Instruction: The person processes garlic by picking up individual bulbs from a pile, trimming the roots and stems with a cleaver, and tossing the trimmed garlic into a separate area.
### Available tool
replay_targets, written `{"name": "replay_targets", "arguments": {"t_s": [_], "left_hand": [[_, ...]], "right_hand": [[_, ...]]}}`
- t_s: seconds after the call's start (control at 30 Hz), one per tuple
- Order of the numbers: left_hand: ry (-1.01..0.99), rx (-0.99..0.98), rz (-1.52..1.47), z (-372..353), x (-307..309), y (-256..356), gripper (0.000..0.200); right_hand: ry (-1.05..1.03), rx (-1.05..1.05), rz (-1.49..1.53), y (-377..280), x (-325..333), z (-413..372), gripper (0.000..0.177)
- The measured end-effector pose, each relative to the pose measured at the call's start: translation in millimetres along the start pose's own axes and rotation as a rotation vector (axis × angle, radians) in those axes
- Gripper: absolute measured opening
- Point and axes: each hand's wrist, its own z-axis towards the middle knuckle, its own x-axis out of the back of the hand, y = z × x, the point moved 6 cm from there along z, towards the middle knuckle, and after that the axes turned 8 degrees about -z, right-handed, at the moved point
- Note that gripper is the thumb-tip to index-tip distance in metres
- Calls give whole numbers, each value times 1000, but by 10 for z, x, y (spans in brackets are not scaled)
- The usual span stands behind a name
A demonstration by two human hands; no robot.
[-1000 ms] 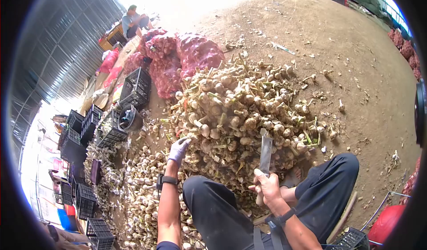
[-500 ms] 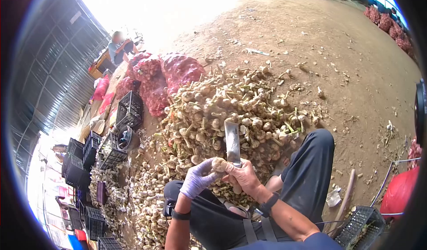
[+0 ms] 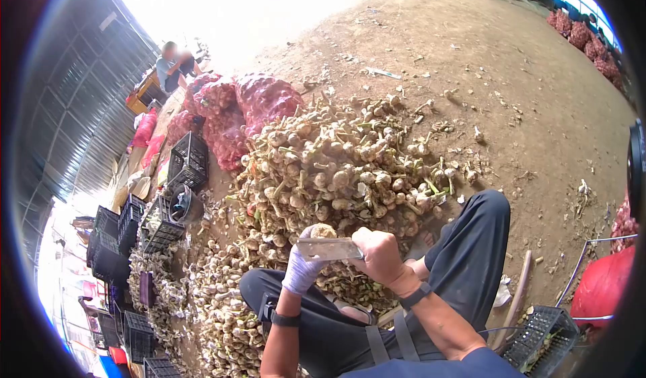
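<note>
— Room to move, how was it?
— Tight ahead. The garlic heap (image 3: 336,162) rose close in front, and trimmed bulbs (image 3: 222,311) banked against the left leg (image 3: 323,331). The dirt floor (image 3: 511,88) lay open beyond the heap and off to the right.
— And the knife (image 3: 330,249)?
— It lay level, long axis side to side, tip toward the left. The right hand (image 3: 380,253) was fisted shut on its handle, which I couldn't see.
— The other hand?
— The gloved left hand (image 3: 303,270) was curled closed under one garlic bulb (image 3: 323,230), held over the left thigh, just above the blade and touching its top edge. Whether the edge had cut in, I couldn't tell.
— Counts?
— One knife, one bulb held, a watch (image 3: 416,296) on each wrist. Two people (image 3: 171,61) sat far off beyond the red mesh sacks (image 3: 249,105). Black crates (image 3: 188,161) stood at the left, too overlapped to count; heap bulbs, likewise.
</note>
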Motion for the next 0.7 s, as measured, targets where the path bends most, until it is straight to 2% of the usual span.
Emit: {"name": "replay_targets", "arguments": {"t_s": [0.13, 0.23, 0.43, 0.53, 0.63, 0.7], "left_hand": [[49, -66, 2, -12, -9, -129, 66], [87, -150, 128, 2, 46, -209, 67], [84, -97, 187, 23, 90, -234, 65], [31, -143, 160, 15, 94, -322, 63], [61, -122, 139, 9, 50, -268, 56], [25, -122, 299, -21, -19, -152, 50]], "right_hand": [[-16, 54, -198, 8, -60, -25, 26], [-12, 43, -151, 30, -178, -58, 21], [21, 12, -113, 100, -374, -139, 14], [30, 10, -102, 102, -361, -129, 13], [69, 5, -61, 180, -411, -175, 12], [61, -90, -161, 462, -501, -248, 11]]}}
